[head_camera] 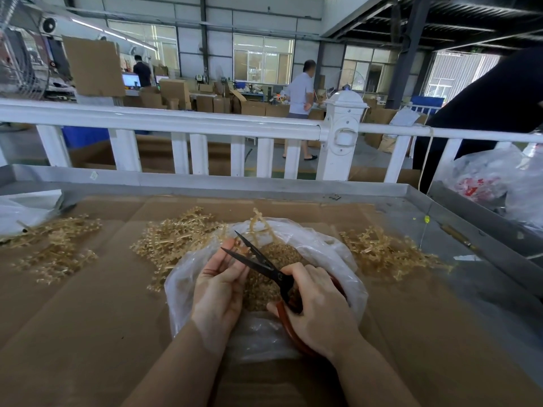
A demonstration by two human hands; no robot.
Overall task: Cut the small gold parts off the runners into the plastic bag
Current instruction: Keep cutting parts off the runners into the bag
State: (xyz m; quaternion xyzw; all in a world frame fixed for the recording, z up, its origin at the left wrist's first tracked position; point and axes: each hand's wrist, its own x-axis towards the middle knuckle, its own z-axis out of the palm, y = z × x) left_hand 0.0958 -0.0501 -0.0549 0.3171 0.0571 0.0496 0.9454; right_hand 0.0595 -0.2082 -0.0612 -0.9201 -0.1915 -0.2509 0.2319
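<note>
We see our left hand [219, 284] pinching a branched gold plastic runner [260, 227] at 12 o'clock over the clear plastic bag [351, 277] | our right hand [318, 308] grips the black-bladed, red-handled scissors [266, 267] (blades parted) | loose cut gold parts [270, 289] lie inside the bag | runner piles [173, 242] at 10 and 2 o'clock on brown cardboard [88, 318].

white railing [176, 121], cardboard boxes [173, 92]; fan [20, 63]

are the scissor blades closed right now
No, the scissors in the right hand have their blades spread apart above the bag, next to the left hand holding a runner.
</note>
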